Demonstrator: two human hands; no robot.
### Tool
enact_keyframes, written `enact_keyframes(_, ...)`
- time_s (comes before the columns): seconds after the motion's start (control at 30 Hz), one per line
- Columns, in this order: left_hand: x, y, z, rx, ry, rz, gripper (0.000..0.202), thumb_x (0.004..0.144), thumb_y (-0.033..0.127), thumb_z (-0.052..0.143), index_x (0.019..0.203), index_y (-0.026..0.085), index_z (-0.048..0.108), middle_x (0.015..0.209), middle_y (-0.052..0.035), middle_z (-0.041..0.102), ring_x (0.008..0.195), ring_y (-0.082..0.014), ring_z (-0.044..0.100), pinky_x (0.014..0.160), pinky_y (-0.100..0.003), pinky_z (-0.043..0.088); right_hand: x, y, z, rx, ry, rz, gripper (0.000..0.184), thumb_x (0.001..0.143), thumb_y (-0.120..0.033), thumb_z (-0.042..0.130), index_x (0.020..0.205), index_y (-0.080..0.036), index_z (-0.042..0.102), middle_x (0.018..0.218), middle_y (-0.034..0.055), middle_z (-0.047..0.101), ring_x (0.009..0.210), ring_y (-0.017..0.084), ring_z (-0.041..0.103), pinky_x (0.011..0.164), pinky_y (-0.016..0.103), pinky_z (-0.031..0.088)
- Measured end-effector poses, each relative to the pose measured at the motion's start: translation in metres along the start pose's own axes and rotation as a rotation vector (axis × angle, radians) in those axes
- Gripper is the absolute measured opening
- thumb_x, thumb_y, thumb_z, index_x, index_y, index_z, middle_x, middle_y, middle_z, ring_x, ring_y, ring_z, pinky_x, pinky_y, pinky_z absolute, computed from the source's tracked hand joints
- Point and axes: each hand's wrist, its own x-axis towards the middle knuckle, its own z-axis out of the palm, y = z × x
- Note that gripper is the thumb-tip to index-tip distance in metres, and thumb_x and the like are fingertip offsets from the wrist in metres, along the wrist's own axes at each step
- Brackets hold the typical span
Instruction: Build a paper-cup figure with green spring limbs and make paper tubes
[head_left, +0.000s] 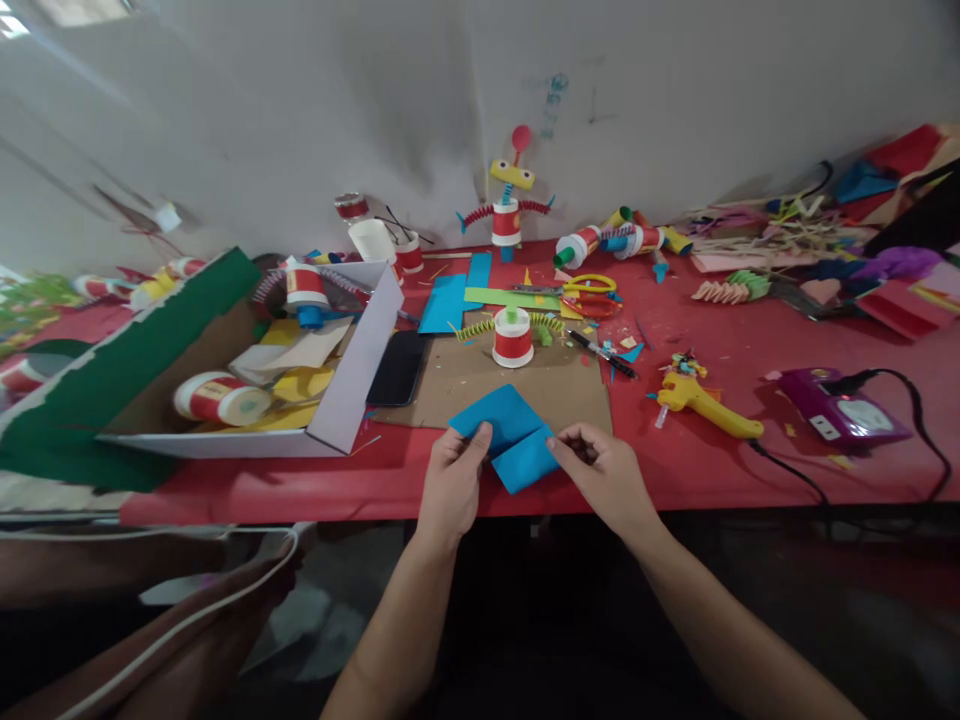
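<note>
Between my two hands is blue paper (504, 418), folded or cut so that a smaller flap (525, 462) lies at its front right. My left hand (456, 468) pinches its left edge between thumb and fingers. On the other side, my right hand (598, 470) grips the flap's right edge. Just beyond the paper, a red and white paper cup (513, 340) with yellow-green coiled arms stands upside down on a cardboard sheet (577, 397). A black pen (602, 354) lies at the sheet's right edge, with yellow-handled scissors (589, 287) behind it.
A box (352, 390) with cups and paper scraps stands left, beside a black phone (399, 368). A yellow glue gun (705, 405) and purple power socket (844, 408) with cords lie right. At the wall stands a finished cup figure (507, 222). Another person's legs (225, 620) show lower left.
</note>
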Motion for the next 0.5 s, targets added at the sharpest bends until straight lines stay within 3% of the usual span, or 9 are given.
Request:
enact_keyframes(0.1, -0.0020, 0.0003, -0.0003, 0.031, -0.013, 0.024, 0.019, 0.074, 0.027, 0.074, 0.091, 0.019, 0.071, 0.094, -0.0044, 0.073, 0.089, -0.0187, 0.067, 0.083, -0.033, 0.052, 0.0031, 0.0011, 0.0000, -0.021, -0.004, 0.006, 0.024, 0.079, -0.041, 0.062, 0.071, -0.019, 0.061, 0.059, -0.0012, 0.057, 0.054, 0.013, 0.051, 0.052, 0.024, 0.041)
enact_keyframes(0.27, -0.0031, -0.0025, -0.0042, 0.119, 0.034, 0.025, 0.032, 0.061, 0.013, 0.081, 0.090, 0.018, 0.069, 0.088, -0.0024, 0.073, 0.081, -0.0160, 0.066, 0.080, -0.030, 0.052, 0.0038, 0.0006, 0.0000, -0.035, -0.004, -0.004, 0.022, 0.079, -0.039, 0.062, 0.069, -0.019, 0.061, 0.058, -0.0015, 0.057, 0.053, 0.012, 0.051, 0.050, 0.024, 0.041)
enact_keyframes(0.5, -0.0014, -0.0023, -0.0059, 0.078, 0.026, -0.010, 0.039, 0.059, 0.013, 0.082, 0.094, 0.018, 0.066, 0.089, -0.0039, 0.074, 0.081, -0.0173, 0.067, 0.079, -0.031, 0.052, 0.0040, -0.0051, -0.0040, -0.015, -0.023, -0.029, 0.020, 0.080, -0.039, 0.062, 0.077, -0.019, 0.062, 0.064, 0.0005, 0.062, 0.059, 0.014, 0.057, 0.054, 0.025, 0.046)
